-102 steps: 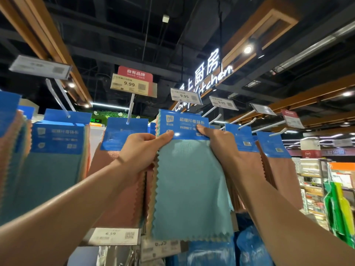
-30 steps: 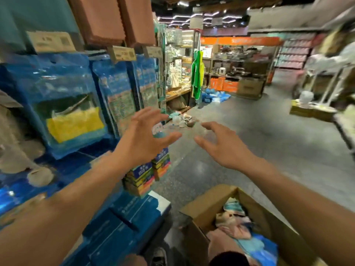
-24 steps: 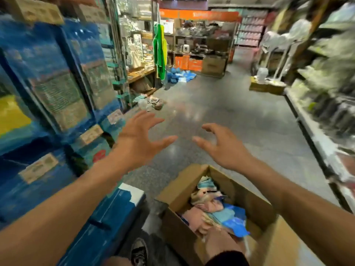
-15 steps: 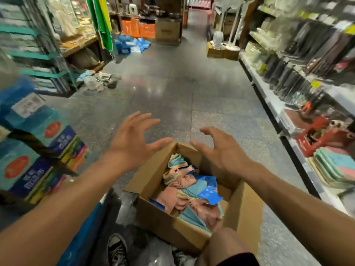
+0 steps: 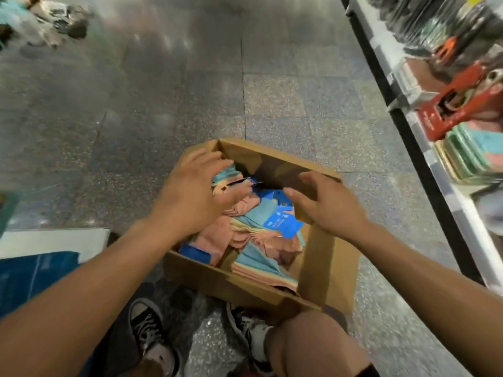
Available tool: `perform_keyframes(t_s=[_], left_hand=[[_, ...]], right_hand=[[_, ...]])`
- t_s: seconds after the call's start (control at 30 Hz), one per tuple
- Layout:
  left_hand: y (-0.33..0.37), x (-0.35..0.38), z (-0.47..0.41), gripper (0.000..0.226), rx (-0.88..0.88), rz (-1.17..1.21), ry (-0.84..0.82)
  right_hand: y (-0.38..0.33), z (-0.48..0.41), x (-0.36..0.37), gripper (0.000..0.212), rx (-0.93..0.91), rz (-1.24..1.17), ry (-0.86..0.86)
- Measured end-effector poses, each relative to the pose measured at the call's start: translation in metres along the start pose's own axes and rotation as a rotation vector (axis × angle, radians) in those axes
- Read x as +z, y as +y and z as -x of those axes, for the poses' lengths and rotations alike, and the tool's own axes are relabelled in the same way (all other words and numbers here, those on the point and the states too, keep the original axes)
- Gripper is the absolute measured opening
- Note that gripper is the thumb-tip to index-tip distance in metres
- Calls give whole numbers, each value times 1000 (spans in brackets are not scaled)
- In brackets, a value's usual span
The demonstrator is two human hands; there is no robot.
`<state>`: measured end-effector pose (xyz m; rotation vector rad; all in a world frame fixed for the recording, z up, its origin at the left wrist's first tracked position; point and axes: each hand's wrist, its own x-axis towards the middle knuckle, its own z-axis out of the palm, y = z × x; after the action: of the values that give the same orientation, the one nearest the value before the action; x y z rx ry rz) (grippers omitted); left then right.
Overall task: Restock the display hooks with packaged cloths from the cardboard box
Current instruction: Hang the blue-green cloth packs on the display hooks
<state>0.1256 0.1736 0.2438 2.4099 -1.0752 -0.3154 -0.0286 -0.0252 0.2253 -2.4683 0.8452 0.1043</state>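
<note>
One cardboard box [image 5: 326, 268] on floor [image 5: 163, 110], packaged cloths [image 5: 255, 261] piled inside, too jumbled to count. Two hands over it: left hand [image 5: 190, 197] fingers spread, right hand [image 5: 329, 210] fingers loose, neither gripping anything.

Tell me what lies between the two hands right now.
In the head view, the gap between the left hand and right hand shows only packaged cloths, pink, teal and blue-carded, lying in the cardboard box.

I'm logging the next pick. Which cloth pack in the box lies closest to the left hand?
The teal-topped pack in the far-left corner of the cardboard box: the left hand partly covers it; the other packs lie nearer the person.
</note>
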Motion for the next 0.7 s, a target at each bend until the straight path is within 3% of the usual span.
perform_keyframes(t_s=[0.7], left_hand=[[-93,223,-100,62,44,31,-284]], right_hand=[[152,-86,197,67,428,-84,-157]])
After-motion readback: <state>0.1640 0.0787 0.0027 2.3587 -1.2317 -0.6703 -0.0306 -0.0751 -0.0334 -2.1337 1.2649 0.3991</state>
